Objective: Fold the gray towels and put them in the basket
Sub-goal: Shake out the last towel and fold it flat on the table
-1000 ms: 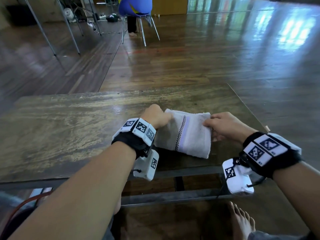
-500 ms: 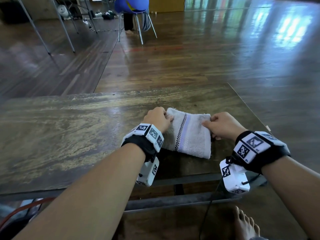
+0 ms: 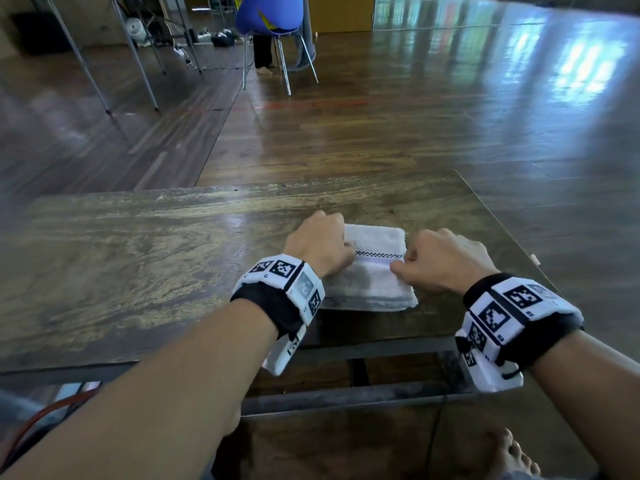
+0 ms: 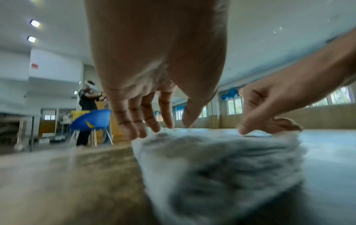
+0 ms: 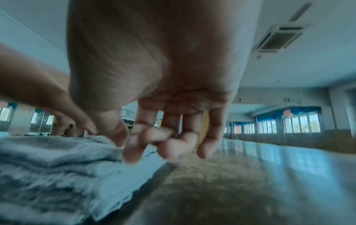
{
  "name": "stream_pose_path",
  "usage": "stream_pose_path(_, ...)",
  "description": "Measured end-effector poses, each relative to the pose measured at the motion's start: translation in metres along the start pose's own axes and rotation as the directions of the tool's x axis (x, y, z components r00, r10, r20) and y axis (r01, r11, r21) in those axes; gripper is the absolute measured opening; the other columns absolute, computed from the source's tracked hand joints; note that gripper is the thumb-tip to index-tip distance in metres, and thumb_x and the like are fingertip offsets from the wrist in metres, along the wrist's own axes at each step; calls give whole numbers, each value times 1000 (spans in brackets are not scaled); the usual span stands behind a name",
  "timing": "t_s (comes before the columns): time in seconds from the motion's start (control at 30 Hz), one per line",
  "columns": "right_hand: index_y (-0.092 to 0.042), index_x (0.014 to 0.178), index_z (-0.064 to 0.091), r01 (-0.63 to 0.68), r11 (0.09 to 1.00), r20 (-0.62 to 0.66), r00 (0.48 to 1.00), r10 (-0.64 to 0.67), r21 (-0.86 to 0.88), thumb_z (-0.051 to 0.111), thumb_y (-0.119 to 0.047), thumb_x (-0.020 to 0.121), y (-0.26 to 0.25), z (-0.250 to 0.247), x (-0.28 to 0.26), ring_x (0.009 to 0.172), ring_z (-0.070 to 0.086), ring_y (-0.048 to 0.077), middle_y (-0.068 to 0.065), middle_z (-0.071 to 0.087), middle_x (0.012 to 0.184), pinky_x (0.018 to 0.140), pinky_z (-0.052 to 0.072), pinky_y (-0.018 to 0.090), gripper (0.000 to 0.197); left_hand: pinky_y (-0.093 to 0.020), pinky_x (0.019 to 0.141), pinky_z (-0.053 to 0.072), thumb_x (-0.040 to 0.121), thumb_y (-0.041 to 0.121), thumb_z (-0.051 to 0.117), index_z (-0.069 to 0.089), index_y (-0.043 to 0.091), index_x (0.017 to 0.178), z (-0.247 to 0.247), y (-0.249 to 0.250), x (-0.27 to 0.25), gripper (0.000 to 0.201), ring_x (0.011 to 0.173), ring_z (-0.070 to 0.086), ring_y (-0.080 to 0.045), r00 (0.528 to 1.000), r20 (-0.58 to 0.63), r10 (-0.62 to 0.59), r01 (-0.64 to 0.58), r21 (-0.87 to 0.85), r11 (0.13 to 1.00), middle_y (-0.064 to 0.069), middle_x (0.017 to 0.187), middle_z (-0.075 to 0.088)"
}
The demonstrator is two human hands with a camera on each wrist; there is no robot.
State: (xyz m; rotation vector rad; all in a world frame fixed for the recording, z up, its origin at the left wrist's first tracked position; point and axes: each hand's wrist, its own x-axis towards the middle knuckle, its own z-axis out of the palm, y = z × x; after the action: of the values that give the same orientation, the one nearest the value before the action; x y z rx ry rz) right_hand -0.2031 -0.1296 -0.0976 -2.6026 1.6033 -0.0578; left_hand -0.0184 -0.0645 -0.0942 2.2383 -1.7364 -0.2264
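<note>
A folded gray towel (image 3: 374,282) with a checked stripe lies on the wooden table (image 3: 138,254), near its front right. My left hand (image 3: 320,242) is at the towel's left edge. In the left wrist view its fingers (image 4: 152,121) point down, fairly straight, with the tips touching the towel (image 4: 221,159). My right hand (image 3: 440,261) is at the right edge. Its thumb (image 5: 115,134) sits on top of the towel (image 5: 48,159) and its curled index finger is at the side, pinching the top layer. No basket shows in any view.
The table's right edge (image 3: 502,230) runs close beside my right hand. Bare tabletop stretches to the left. A blue chair (image 3: 266,12) and metal table legs (image 3: 138,64) stand far back on the wooden floor. My bare foot (image 3: 509,455) is under the table.
The towel's stripe ran front to back before and now runs left to right. Both hands have moved closer together on the towel, and the left fingers have loosened.
</note>
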Motion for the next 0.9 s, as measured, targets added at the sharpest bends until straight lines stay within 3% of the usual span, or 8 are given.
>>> stream_pose_path(0.07,-23,66,61,22,998,-164,986,-13,56,52,-48,78,-7,3,-5,66,57,19,-7,61,73,57,33,29,29,-46,86,50,88,29,57,58,16,101,10,2,-10,19,103,52,-27,999,48,3,-5,48,999,-6,113,47)
stream_pose_path(0.13,-28,97,65,134,984,-236,966,-105,113,51,-44,87,-16,8,-5,94,59,20,-6,62,102,71,45,36,23,-45,86,50,89,28,59,56,14,108,18,3,-16,23,111,46,-28,998,-28,63,-61,71,996,-7,119,43)
stream_pose_path(0.2,-23,138,50,255,951,-90,966,-242,177,48,-41,96,-23,16,-3,133,42,25,1,46,144,103,43,48,46,-46,95,46,91,29,58,51,13,118,24,1,-17,33,122,41,-29,994,-62,91,-88,55,995,-9,131,39)
stream_pose_path(0.27,-22,159,20,321,937,120,933,-338,142,36,-41,103,-28,28,-1,153,10,22,-2,11,167,122,20,48,61,-48,110,34,97,36,48,40,14,138,34,-3,-16,47,143,25,-27,998,44,53,-54,28,998,-8,154,26)
stream_pose_path(0.37,-27,161,-3,296,947,283,904,-321,127,21,-44,106,-29,45,3,154,-12,13,-7,-13,168,125,3,46,62,-51,120,11,103,45,24,13,23,157,50,-13,-15,59,153,-5,-14,976,217,-17,9,39,999,7,167,-2)
stream_pose_path(0.47,-30,159,-11,224,964,333,906,-261,144,16,-50,104,-29,52,6,151,-21,8,-12,-22,165,124,-1,49,65,-53,122,-2,101,52,14,-3,29,158,54,-24,-12,64,151,-16,-8,957,287,-46,37,34,999,15,165,-16)
stream_pose_path(0.73,-23,157,-18,88,969,298,941,-157,230,20,-63,100,-30,57,9,148,-30,9,-6,-33,162,123,-5,44,80,-56,120,-9,101,57,12,-10,42,155,51,-37,0,61,152,-16,-21,937,315,-149,166,-28,986,22,161,-21)
stream_pose_path(0.9,-19,158,-19,59,967,303,943,-135,246,24,-63,100,-32,54,7,148,-32,13,-1,-34,162,124,-6,42,85,-54,122,-4,95,67,24,-4,27,159,49,-33,-1,80,153,-11,-27,918,252,-306,329,-56,943,2,167,-11)
